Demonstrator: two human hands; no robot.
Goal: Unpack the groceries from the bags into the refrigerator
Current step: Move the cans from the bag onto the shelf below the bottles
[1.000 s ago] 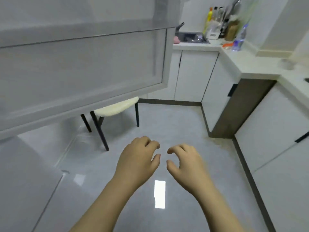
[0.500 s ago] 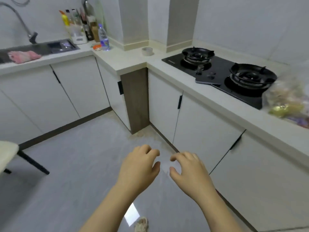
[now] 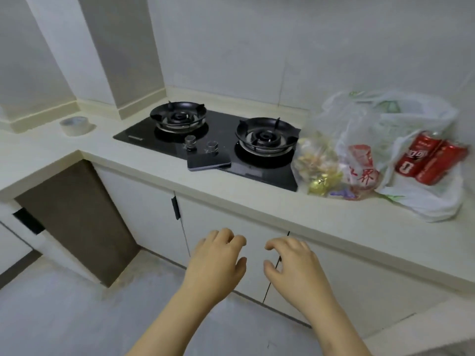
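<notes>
Two plastic grocery bags lie on the counter right of the hob. The clear bag (image 3: 331, 140) holds small wrapped snacks and a red-printed packet (image 3: 362, 168). The white bag (image 3: 424, 199) holds two red drink cans (image 3: 431, 160) lying on their sides. My left hand (image 3: 216, 263) and my right hand (image 3: 295, 265) hover side by side below the counter edge, in front of the cabinet doors. Both have loosely curled fingers and hold nothing. The refrigerator is out of view.
A black two-burner gas hob (image 3: 218, 140) sits in the cream counter (image 3: 257, 196), with a dark phone (image 3: 209, 161) on its front edge. A roll of tape (image 3: 74, 124) lies at the far left corner. White cabinets (image 3: 149, 219) stand below.
My view has swung right, from the refrigerator door and chair across the sink corner to the hob and the bags. Both hands keep the same loose, empty pose.
</notes>
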